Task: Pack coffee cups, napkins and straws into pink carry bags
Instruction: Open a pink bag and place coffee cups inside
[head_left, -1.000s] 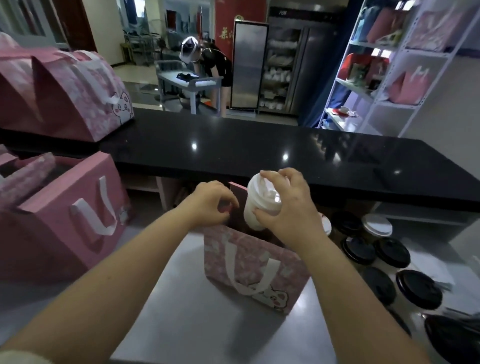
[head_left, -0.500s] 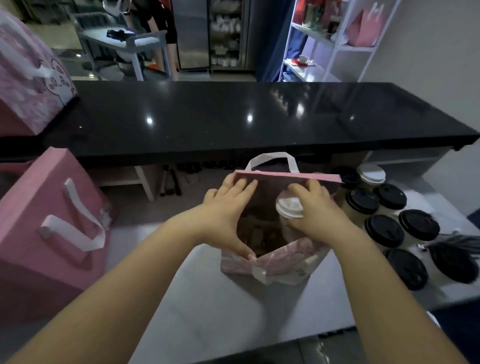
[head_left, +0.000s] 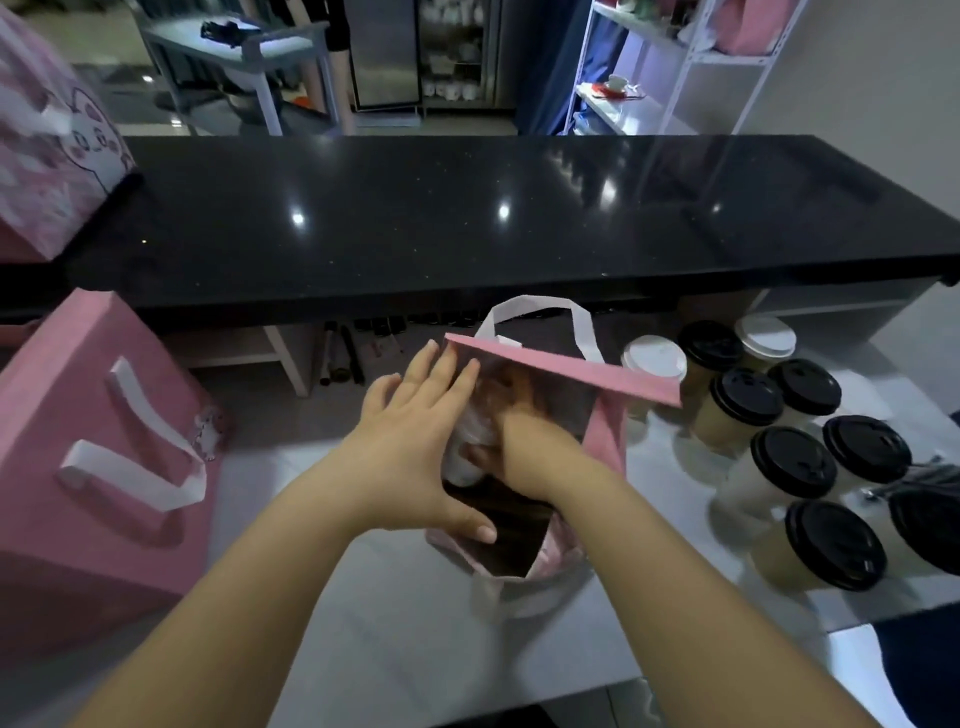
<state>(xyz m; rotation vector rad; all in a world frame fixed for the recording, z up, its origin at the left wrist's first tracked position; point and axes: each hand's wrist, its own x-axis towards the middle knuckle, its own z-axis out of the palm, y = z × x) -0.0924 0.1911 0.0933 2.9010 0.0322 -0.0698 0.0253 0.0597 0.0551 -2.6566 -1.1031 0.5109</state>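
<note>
Where counter overhangs, pale worktop

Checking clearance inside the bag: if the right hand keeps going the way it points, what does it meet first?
Likely the bag's floor: the right hand reaches down inside; depth is unclear.

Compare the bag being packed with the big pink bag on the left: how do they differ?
The open bag stands upright with its mouth spread by the left hand, while the right hand reaches inside with a cup. The big bag is larger, untouched, and its white handle lies flat against its side; the open bag's handle arches above its rim. Both are pink with white handles.
</note>
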